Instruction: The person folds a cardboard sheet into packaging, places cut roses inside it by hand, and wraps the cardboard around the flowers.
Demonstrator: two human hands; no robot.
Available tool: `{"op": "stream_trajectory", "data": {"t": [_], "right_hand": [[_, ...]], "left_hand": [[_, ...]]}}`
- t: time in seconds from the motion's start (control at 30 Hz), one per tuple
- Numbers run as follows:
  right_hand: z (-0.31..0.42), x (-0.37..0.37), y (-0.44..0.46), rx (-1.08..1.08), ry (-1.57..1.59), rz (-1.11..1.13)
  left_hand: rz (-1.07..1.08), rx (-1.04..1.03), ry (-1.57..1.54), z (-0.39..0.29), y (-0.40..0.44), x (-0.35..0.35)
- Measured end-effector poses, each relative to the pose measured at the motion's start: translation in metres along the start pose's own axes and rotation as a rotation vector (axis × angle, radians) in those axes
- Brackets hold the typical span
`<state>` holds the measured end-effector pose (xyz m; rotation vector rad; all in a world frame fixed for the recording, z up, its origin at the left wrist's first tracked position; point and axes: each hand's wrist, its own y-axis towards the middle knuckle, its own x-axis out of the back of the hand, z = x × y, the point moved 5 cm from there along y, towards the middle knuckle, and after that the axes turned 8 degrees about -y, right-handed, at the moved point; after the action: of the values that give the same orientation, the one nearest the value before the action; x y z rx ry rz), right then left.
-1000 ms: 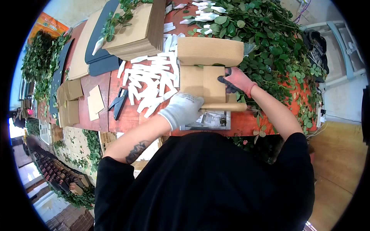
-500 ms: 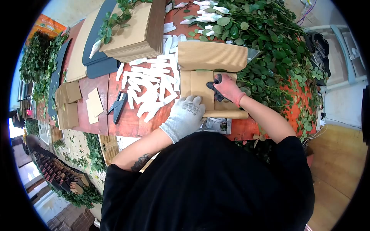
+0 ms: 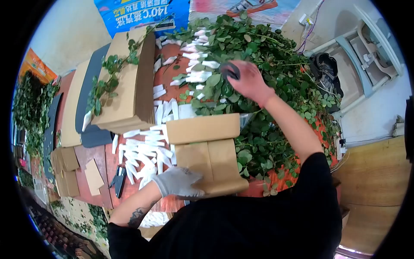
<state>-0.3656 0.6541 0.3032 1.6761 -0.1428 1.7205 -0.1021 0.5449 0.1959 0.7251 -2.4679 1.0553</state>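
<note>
My left hand, in a grey-white glove, lies on the lower left part of a brown kraft paper sheet, its fingers stretched out. The sheet's near edge is rolled up, and a corrugated cardboard piece lies at its far side. My right hand, in a pink glove with dark fingertips, is raised over the leafy stems, slightly blurred. Its thumb and fingers are curved and apart, with nothing visible between them. Just left of it lie flower heads in white sleeves.
Loose white sleeves cover the table left of the sheet. A tall stack of brown cardboard bears a leafy stem with a white-wrapped head. A black stapler-like tool lies near the front edge. A folding chair stands at right.
My right hand has left the kraft sheet and moved up over the stems beside the sleeved flower heads. My left hand stays on the sheet. The camera view has tilted up.
</note>
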Motion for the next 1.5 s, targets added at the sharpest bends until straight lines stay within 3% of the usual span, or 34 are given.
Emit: {"op": "stream_trajectory", "data": {"t": [0.1,0.17,0.2,0.27,0.3,0.33,0.37,0.43,0.5,0.53,0.63,0.67,0.7,0.73,0.77,0.87,0.93,0.97,1.03,1.1,1.17,1.2,1.23,1.3,1.33,1.37,1.43,1.5], "right_hand": [[-0.086,-0.072,0.047,0.05,-0.482,0.318],[-0.115,-0.107,0.046,0.003,-0.695,0.319],[-0.125,-0.114,0.048,-0.013,-0.628,0.548],[-0.131,-0.109,0.044,0.017,-0.645,0.543],[-0.13,-0.105,0.042,0.068,-0.668,0.534],[-0.132,-0.088,0.042,0.045,-0.639,0.466],[-0.141,-0.073,0.042,0.214,-0.682,0.064],[-0.145,-0.017,0.05,0.044,-0.851,0.053],[-0.157,0.029,0.048,0.123,-0.955,-0.197],[-0.147,0.053,0.05,0.027,-0.924,-0.135],[-0.148,0.075,0.051,0.072,-0.882,-0.222],[-0.139,0.079,0.051,0.074,-0.88,-0.223],[-0.131,0.075,0.053,0.033,-0.8,-0.088],[-0.129,0.068,0.05,-0.008,-0.717,0.051],[-0.128,0.057,0.038,0.088,-0.749,-0.036],[-0.139,0.031,0.026,0.159,-0.669,-0.065],[-0.156,0.025,0.037,-0.026,-0.684,0.14],[-0.156,0.029,0.039,-0.026,-0.688,0.139],[-0.162,0.024,0.043,-0.147,-0.515,0.366],[-0.144,0.001,0.033,0.048,-0.58,0.327],[-0.142,-0.053,0.008,0.132,-0.433,0.58],[-0.134,-0.059,-0.002,0.141,-0.304,0.557],[-0.138,-0.059,-0.004,0.073,-0.155,0.629],[-0.167,-0.057,0.015,-0.18,0.044,0.462],[-0.178,-0.046,0.028,-0.138,-0.284,0.181],[-0.199,-0.054,0.033,0.001,-0.546,0.047],[-0.234,-0.083,0.037,-0.132,-0.912,0.483],[-0.242,-0.098,0.029,-0.066,-1.007,0.582]], "left_hand": [[0.007,-0.068,0.057,0.005,0.005,0.004],[0.037,-0.103,-0.01,-0.017,-0.003,0.048],[0.054,-0.115,-0.12,-0.028,-0.011,0.069],[-0.084,-0.205,-0.3,-0.034,-0.012,0.124],[-0.287,-0.338,-0.308,-0.024,-0.006,0.151],[-0.461,-0.311,-0.145,-0.017,0.003,0.18],[-0.547,-0.07,-0.12,-0.013,0.016,0.212],[-0.925,-0.281,0.249,0.031,0.052,0.245],[-0.946,-0.201,0.37,0.054,0.092,0.268],[-0.929,-0.176,0.346,0.065,0.113,0.279],[-0.908,-0.055,0.256,0.095,0.163,0.309],[-0.726,0.136,0.234,0.099,0.178,0.309],[-0.535,0.319,0.208,0.103,0.19,0.304],[-0.619,0.298,0.46,0.095,0.194,0.297],[-0.705,0.182,0.677,0.083,0.196,0.291],[-0.86,-0.007,0.622,0.049,0.186,0.278],[-0.67,0.108,0.54,0.044,0.186,0.267],[-0.673,0.105,0.54,0.047,0.189,0.262],[-0.644,0.113,0.492,0.064,0.194,0.252],[-0.687,-0.028,0.445,0.078,0.196,0.257],[-0.591,-0.162,-0.013,0.107,0.203,0.271],[-0.692,-0.071,-0.016,0.098,0.188,0.276],[-0.69,-0.083,-0.01,0.094,0.184,0.274],[-0.62,-0.042,0.191,0.091,0.179,0.267],[-0.7,-0.128,0.254,0.099,0.182,0.26],[-0.678,-0.086,0.204,0.092,0.181,0.26],[-0.868,-0.308,0.23,0.065,0.177,0.258],[-0.768,-0.352,0.298,0.031,0.177,0.256]]}}
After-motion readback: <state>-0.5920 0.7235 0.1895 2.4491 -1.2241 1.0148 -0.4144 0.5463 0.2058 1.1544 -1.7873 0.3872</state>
